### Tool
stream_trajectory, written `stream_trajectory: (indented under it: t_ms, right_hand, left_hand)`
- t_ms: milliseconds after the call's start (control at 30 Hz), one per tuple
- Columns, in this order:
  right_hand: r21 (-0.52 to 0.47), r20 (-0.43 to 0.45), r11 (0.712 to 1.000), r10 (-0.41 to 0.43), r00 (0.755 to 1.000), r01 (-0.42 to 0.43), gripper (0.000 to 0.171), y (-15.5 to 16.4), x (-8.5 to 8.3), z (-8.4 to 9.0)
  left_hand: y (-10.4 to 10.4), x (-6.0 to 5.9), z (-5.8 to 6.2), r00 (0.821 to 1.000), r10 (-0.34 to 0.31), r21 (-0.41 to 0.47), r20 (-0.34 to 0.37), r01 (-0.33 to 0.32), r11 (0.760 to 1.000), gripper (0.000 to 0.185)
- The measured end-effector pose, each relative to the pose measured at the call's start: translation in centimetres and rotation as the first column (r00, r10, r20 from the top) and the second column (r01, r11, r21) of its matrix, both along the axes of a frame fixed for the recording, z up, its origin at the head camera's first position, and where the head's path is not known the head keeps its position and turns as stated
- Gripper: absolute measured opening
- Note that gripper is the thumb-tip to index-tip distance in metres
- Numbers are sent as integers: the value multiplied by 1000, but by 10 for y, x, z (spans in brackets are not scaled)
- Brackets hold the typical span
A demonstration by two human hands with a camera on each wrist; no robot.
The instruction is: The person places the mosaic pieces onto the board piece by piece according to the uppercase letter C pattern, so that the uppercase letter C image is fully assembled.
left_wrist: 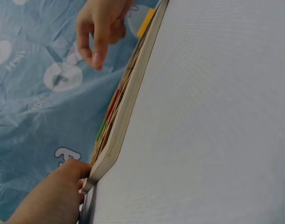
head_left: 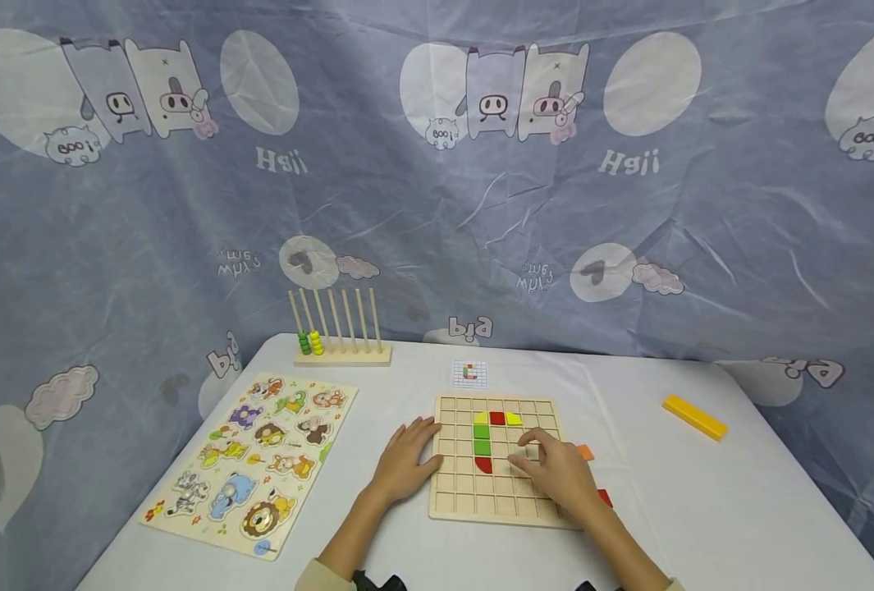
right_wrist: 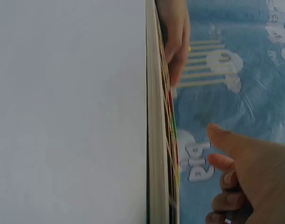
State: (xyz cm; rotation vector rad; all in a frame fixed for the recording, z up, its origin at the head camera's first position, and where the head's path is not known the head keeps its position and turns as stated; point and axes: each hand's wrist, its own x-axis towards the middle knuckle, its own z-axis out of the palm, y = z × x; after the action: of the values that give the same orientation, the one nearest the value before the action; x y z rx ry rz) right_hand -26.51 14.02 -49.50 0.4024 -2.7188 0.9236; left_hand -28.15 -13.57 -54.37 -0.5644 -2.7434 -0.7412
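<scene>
A square wooden grid board (head_left: 455,502) lies on the white table. Its grid carries yellow corner tiles (head_left: 514,419), a red square (head_left: 497,419) between them, green squares (head_left: 482,447) in a column below, and a rounded red tile (head_left: 484,465) at the column's foot. My left hand (head_left: 405,461) rests against the board's left edge, fingers relaxed and thumb touching the rim. Over the right half of the grid is my right hand (head_left: 560,474), its thumb and forefinger apart with nothing between them; the right wrist view shows its other fingers loosely bent.
A small pattern card (head_left: 469,373) lies behind the board. An orange tile (head_left: 586,452) and a red tile (head_left: 605,497) sit by its right side. Further right is a yellow bar (head_left: 695,417). An animal puzzle (head_left: 311,460) and a pegged bead rack (head_left: 344,358) stand left.
</scene>
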Motion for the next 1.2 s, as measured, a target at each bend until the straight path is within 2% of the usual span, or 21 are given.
stream_trajectory:
  t_ms: [200, 533, 733, 900, 1200]
  right_hand:
    - [3, -45, 1000, -9, 999, 9, 33, 42, -7, 3]
    - [53, 64, 998, -37, 997, 34, 49, 92, -17, -5]
    - [53, 134, 999, -9, 991, 2, 52, 103, -20, -9]
    - [81, 186, 997, -31, 982, 16, 47, 105, -19, -9]
    - [104, 184, 992, -84, 979, 66, 35, 109, -18, -9]
  left_hand:
    - [0, 0, 1, 1000, -2, -2, 4, 2, 1000, 55]
    - [0, 0, -1, 1000, -3, -7, 7, 3, 1000, 55]
    - [0, -1, 0, 1000, -5, -1, -9, 5, 1000, 54]
    - [0, -2, 0, 1000, -1, -4, 3, 1, 1000, 54]
    - [-1, -2, -3, 1000, -2, -5, 2, 2, 1000, 55]
